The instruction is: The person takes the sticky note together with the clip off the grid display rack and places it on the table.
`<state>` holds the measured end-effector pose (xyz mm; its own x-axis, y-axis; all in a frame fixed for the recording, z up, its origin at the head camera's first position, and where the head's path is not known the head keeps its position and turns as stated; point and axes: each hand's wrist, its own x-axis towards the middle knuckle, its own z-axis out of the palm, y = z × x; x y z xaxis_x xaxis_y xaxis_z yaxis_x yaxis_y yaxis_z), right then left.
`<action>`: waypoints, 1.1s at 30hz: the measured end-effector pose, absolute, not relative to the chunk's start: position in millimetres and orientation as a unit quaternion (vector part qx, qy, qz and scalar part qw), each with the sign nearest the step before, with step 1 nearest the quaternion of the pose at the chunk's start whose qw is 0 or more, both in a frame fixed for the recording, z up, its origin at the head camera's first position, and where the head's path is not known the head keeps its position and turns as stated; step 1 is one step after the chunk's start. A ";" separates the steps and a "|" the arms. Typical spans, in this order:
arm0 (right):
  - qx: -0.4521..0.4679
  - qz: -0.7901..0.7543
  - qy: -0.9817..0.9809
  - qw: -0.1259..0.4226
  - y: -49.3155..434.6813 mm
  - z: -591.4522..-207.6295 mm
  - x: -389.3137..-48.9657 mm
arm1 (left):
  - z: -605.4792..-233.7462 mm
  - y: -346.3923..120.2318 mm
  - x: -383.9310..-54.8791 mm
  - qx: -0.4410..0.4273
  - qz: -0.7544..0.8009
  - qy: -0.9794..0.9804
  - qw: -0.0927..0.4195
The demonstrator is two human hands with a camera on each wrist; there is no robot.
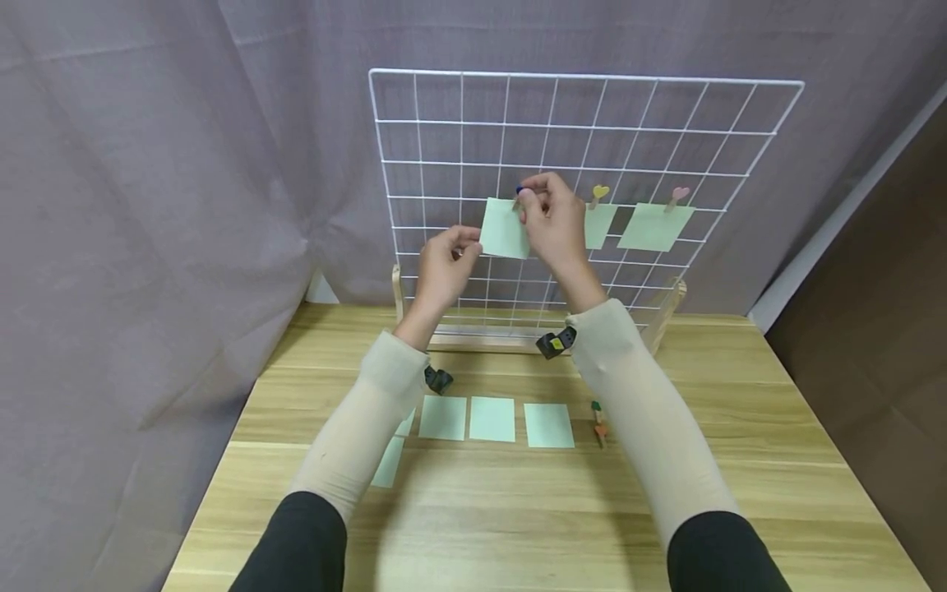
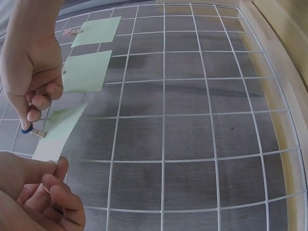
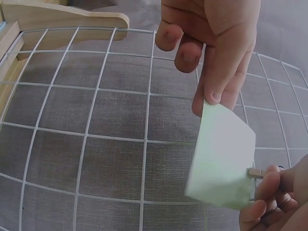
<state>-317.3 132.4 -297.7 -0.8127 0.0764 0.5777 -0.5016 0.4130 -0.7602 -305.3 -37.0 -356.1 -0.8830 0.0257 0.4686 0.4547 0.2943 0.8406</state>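
left hand (image 1: 447, 265) is pinching the pale-green paper note (image 1: 505, 232) by its left edge, upper centre of the head frame; right hand (image 1: 555, 220) is gripping a blue-topped mini clothespin (image 3: 255, 173) at its top. clipping well probably means catching paper and grid wire (image 1: 425, 197) together. note is looking blank, squarish, slightly tilted.

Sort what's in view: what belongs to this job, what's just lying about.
Job: held green note, blue-topped clip, wire grid, clipped notes; probably loose notes, loose clips.

Apparently just around: grey curtain, brown surface, wrist cameras.
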 end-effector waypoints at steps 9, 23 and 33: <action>0.129 0.552 -0.777 0.274 136.6 -297.3 -313.7 | -356.2 -40.5 -299.5 -0.154 -0.577 -0.779 0.193; 0.124 0.608 -0.738 0.266 145.5 -302.2 -296.8 | -362.3 -52.0 -284.2 -0.159 -0.578 -0.779 0.184; 0.126 0.589 -0.755 0.260 155.4 -314.4 -277.8 | -366.3 -60.7 -271.3 -0.153 -0.564 -0.790 0.183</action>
